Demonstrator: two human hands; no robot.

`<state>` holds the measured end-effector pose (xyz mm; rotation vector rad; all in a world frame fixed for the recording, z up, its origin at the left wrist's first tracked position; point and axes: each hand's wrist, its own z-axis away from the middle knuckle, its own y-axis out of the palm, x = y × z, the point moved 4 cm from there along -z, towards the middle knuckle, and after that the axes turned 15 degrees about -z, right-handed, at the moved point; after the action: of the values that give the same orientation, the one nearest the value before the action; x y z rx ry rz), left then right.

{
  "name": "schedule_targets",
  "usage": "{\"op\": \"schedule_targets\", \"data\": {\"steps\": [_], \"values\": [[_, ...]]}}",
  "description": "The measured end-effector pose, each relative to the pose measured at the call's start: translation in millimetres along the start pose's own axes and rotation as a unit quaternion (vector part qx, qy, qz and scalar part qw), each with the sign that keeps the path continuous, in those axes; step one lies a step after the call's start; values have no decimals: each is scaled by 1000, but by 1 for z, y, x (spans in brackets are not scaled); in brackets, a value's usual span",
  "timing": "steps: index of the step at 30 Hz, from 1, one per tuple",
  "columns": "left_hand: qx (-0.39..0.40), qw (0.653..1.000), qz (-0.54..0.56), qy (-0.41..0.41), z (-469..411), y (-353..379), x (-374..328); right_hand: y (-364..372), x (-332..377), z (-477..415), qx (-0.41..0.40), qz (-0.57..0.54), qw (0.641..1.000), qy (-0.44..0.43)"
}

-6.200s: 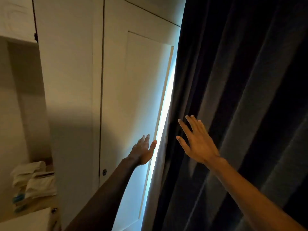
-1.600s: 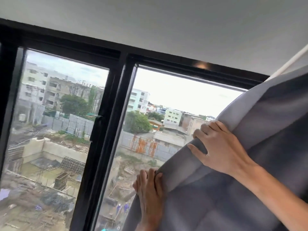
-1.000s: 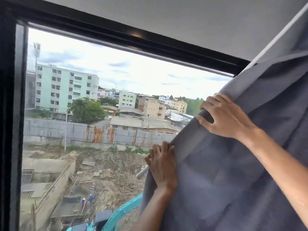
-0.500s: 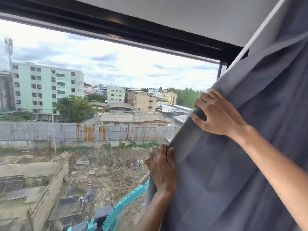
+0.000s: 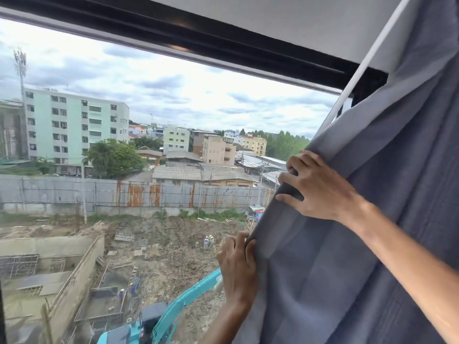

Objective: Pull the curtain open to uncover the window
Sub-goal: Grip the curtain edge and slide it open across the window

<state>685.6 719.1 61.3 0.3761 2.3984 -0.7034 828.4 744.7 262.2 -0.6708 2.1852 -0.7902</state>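
Note:
A blue-grey curtain (image 5: 372,189) hangs bunched at the right, covering only the right edge of the window (image 5: 149,150). My right hand (image 5: 315,187) is closed around the curtain's leading edge, higher up. My left hand (image 5: 238,266) grips the same edge lower down, fingers curled over the hem. Most of the glass is uncovered and shows buildings and a construction site outside. The black upper window frame (image 5: 223,43) runs across the top.
A thin white curtain rod (image 5: 357,70) slants up at the upper right, under the pale ceiling (image 5: 298,18). A dark frame post shows at the far left edge.
Both hands have carried the curtain edge further right, uncovering more glass. The view has shifted right along the window, and the middle frame posts have left the picture.

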Motion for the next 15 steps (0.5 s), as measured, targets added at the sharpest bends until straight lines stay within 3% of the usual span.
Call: {"op": "schedule_targets", "data": {"steps": [8, 15], "values": [[40, 998, -33, 38, 4, -1, 29, 22, 23, -9, 23, 40, 999, -28], [89, 984, -77, 132, -2, -20, 63, 43, 38, -2, 41, 67, 996, -42]]}}
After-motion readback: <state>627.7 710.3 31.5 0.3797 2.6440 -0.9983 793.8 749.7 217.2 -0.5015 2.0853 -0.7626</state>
